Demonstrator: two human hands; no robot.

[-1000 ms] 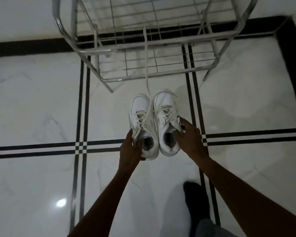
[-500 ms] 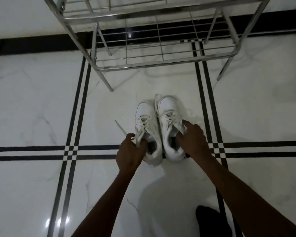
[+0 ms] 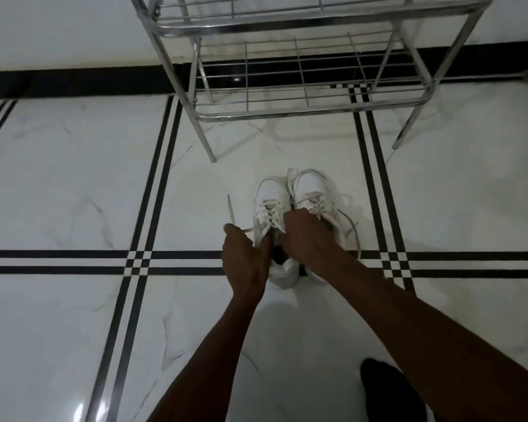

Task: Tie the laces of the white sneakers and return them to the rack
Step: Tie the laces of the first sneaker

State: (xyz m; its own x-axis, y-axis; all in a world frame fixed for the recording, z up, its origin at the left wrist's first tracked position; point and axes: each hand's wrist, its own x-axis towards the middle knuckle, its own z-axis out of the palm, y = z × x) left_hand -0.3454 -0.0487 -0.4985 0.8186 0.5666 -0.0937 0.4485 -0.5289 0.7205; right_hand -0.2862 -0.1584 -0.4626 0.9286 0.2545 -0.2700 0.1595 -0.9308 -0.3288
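Two white sneakers stand side by side on the floor, toes toward the rack: the left sneaker [image 3: 270,197] and the right sneaker [image 3: 310,187]. Their laces are loose. My left hand [image 3: 246,260] grips a lace [image 3: 230,208] of the left sneaker, whose free end sticks out to the left. My right hand [image 3: 307,236] lies over the tongues of both sneakers, fingers curled at the left sneaker's laces; I cannot see what it pinches. Loose lace loops [image 3: 351,226] of the right sneaker trail on the floor at the right.
A metal wire shoe rack [image 3: 308,106] stands just beyond the sneakers, its lower shelf bare. The floor is white marble tile with black stripe lines [image 3: 153,184]. A black skirting runs along the wall. A dark foot [image 3: 387,391] shows at the bottom right.
The sneakers have gone from held in the air to standing on the floor. My left hand now holds a lace and my right hand has shifted left onto the laces.
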